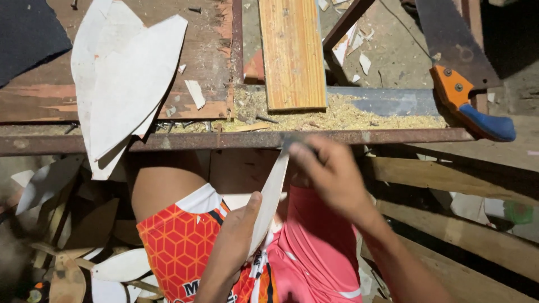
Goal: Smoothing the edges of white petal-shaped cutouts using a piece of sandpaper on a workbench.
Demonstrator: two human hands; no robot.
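Note:
My left hand (238, 233) grips the lower part of a thin white curved board piece (270, 196), held on edge over my lap. My right hand (331, 177) is blurred near the piece's upper tip, fingers closed on a small dark object (297, 147) pressed against that edge; what the object is cannot be told. Both hands sit just below the rusty metal edge of the workbench (236, 139).
Stacked white leaf-shaped cutouts (120, 84) lie on the bench at left. A pine plank (292, 53) rests amid sawdust (348, 116). A handsaw with an orange and blue handle (469, 104) lies at right. More cutouts (120, 264) litter the floor at left; wooden slats (449, 179) at right.

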